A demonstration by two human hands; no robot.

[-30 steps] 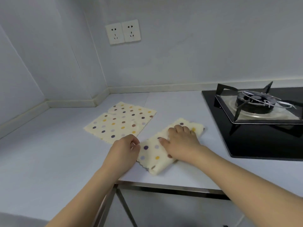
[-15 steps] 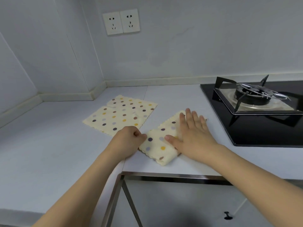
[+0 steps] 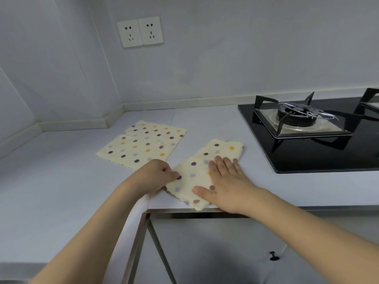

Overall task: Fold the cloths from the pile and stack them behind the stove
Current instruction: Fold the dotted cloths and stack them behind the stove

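Folded cloth [image 3: 207, 171], cream with coloured dots, lying slantwise on the counter [image 3: 61, 191], near corner right at the front edge, far end reaching toward the stove [image 3: 320, 144] but apart from it; right hand [image 3: 227, 185] laid flat on the near right part of that cloth, fingers straight and close together, thumb spread out to the left across the fabric, palm pressing down; left hand [image 3: 155, 175] at the cloth's left edge, fingers curled, thumb and fingertips pinching the edge near a purple dot, knuckles toward the camera; most of the cloth lying between the two hands and beyond the right fingertips. Pile of cloths [image 3: 141, 146] just left and farther back, flat on the counter, same dotted pattern, at least two layers showing at the far corner, exact count not clear; near right corner close to the left hand, touching or not cannot be told. Stove at the right, black glass with a metal pan stand and burner, against the back wall; double wall socket [image 3: 140, 31] above the pile; metal frame [image 3: 143, 232] under the counter edge; small dark knob [image 3: 273, 255] on the cabinet front below.
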